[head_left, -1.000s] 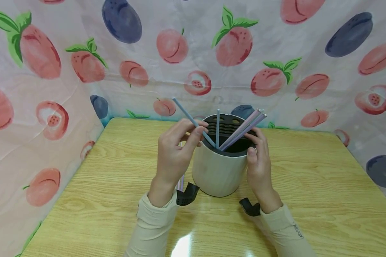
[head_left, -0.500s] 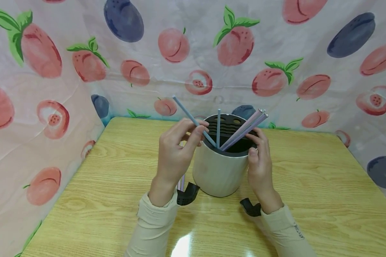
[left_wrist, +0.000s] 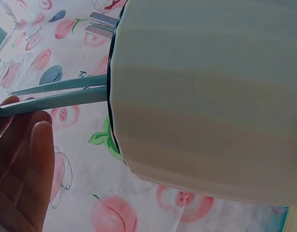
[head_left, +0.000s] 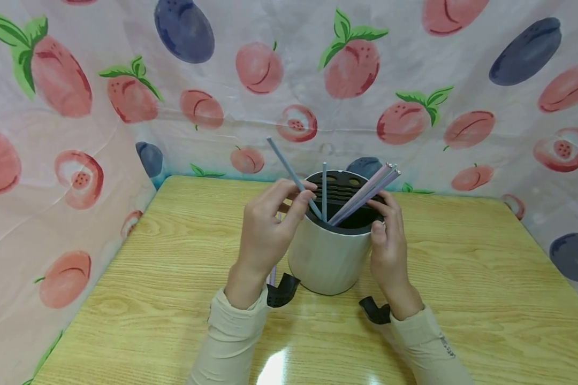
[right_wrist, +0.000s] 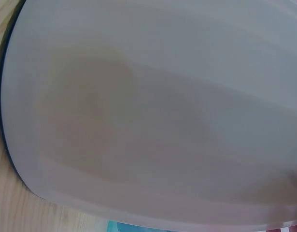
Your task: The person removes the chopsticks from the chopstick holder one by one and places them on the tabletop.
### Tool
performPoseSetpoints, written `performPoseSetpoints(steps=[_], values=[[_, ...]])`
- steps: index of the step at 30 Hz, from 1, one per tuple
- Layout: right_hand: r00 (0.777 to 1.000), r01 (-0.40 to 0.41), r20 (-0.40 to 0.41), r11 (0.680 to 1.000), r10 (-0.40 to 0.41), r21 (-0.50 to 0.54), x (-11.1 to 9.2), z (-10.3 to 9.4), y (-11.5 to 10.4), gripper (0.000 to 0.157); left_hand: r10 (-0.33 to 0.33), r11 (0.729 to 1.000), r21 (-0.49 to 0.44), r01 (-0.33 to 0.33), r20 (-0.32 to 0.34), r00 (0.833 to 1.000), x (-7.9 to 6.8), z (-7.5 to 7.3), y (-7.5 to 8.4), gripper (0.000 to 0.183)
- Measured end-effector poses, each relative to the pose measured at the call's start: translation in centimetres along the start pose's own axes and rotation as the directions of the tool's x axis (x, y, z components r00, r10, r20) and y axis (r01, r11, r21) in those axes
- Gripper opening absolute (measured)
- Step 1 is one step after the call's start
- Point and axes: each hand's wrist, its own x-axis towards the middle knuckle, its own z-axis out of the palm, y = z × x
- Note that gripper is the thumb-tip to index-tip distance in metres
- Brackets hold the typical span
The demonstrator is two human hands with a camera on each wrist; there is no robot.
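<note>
holder (head_left: 328, 256): matt, maybe ceramic | table (head_left: 462, 299): glossy wood-grain | backdrop (head_left: 414, 64): printed cloth

The white holder (left_wrist: 206, 96) fills most of the view. Two blue sticks (left_wrist: 66, 92) come out from its dark rim. The fingers (left_wrist: 27, 164) hold the lower one, before the fruit-print cloth (left_wrist: 90, 193).

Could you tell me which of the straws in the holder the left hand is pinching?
The blue straw leaning left, pinched by the left hand; the other blue one stands upright, untouched.
</note>
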Motion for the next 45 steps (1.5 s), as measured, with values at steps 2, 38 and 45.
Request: performPoseSetpoints(steps=[2,38,45], values=[[1.000,0.004,-0.003,1.000,-0.004,0.003,0.0,0.0,-0.1,0.049,0.005,1.000,0.011,-0.005,-0.010,1.000,0.0,0.0,0.0,0.009],[1.000,0.007,-0.011,1.000,-0.006,0.028,0.1,0.1,-0.5,0.055,-0.194,0.981,-0.045,0.189,-0.246,0.950,0.0,-3.5,-2.5,0.019],[1.000,0.002,-0.010,1.000,-0.002,0.026,0.1,0.0,-0.5,0.054,-0.331,0.881,0.316,0.351,-0.117,0.936,-1.5,-2.6,-6.6,0.023]])
